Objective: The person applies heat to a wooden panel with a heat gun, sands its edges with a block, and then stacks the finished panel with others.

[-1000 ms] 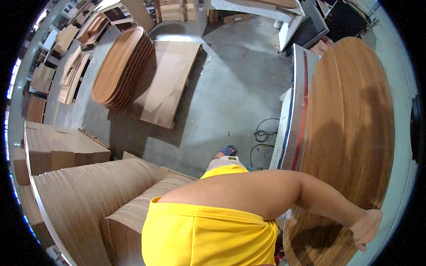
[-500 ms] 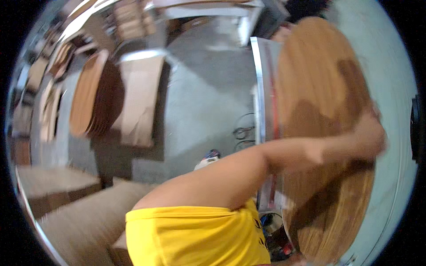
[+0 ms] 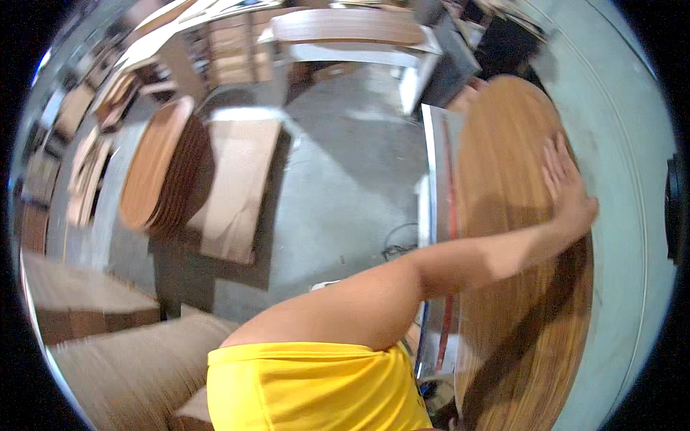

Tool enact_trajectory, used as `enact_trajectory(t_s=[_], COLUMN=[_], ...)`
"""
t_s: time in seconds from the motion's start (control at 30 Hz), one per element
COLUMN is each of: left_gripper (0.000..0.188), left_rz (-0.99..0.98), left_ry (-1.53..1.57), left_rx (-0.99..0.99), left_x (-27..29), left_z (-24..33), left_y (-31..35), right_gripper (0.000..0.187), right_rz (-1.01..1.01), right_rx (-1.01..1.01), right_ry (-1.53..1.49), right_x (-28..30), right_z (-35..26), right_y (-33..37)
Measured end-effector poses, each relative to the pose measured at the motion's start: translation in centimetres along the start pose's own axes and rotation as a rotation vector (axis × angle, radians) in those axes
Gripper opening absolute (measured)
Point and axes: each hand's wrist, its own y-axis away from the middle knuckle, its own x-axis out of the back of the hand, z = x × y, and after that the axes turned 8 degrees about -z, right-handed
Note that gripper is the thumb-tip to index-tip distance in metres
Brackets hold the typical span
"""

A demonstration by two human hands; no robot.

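Note:
My left arm (image 3: 460, 262), coming out of a yellow sleeve (image 3: 309, 381), reaches across to the right. My left hand (image 3: 566, 188) lies on a long wooden board (image 3: 510, 172) with rounded ends, near its right edge. The fingers are stretched out over the brown grained surface, pointing toward the far end. Nothing is held in this hand. The board lies lengthwise in front of a pale wall, on a work surface whose left side has a red strip (image 3: 447, 215) and a metal edge (image 3: 431, 172). My right hand does not show.
A stack of rounded boards (image 3: 154, 169) stands at the left, beside a flat cardboard piece (image 3: 237, 187). Cartons (image 3: 90, 302) fill the near left. A white table (image 3: 345, 52) bearing a curved board stands far off. A black cable (image 3: 399, 244) lies on the floor (image 3: 345, 172).
My left hand has moved from the board's right edge onto its top, with its fingers now extended. The view has shifted, and the bit of my right hand at the lower edge has gone.

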Motion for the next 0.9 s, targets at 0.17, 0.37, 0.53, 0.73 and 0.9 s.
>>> enact_trajectory(t_s=[0.17,0.37,0.53,0.73,0.9], left_gripper=[0.124,0.114,0.104,0.094,0.066], left_rz=[-0.078,0.012,-0.135,-0.138,-0.097], left_ry=[0.161,0.132,0.473,0.426,0.561], left_rx=[0.304,0.432,0.489,0.368,0.209], left_x=[3.0,9.8,19.6,25.4,31.5], left_z=[0.9,1.6,0.2,-1.6,2.1], left_y=[-0.5,-1.6,0.5,-1.1,-4.5], right_gripper=[0.096,0.094,0.093,0.091,0.089], right_rz=[-0.056,-0.14,-0.18,-0.22,-0.24], right_rx=[0.002,0.045,0.072,0.154,0.261], right_ry=[0.176,0.283,0.36,0.436,0.501], right_x=[-4.7,-5.8,-5.8,-6.9,-9.2], right_z=[5.4,7.9,9.2,11.2,14.2], right_y=[-2.3,-2.1,-1.8,0.6,3.9])
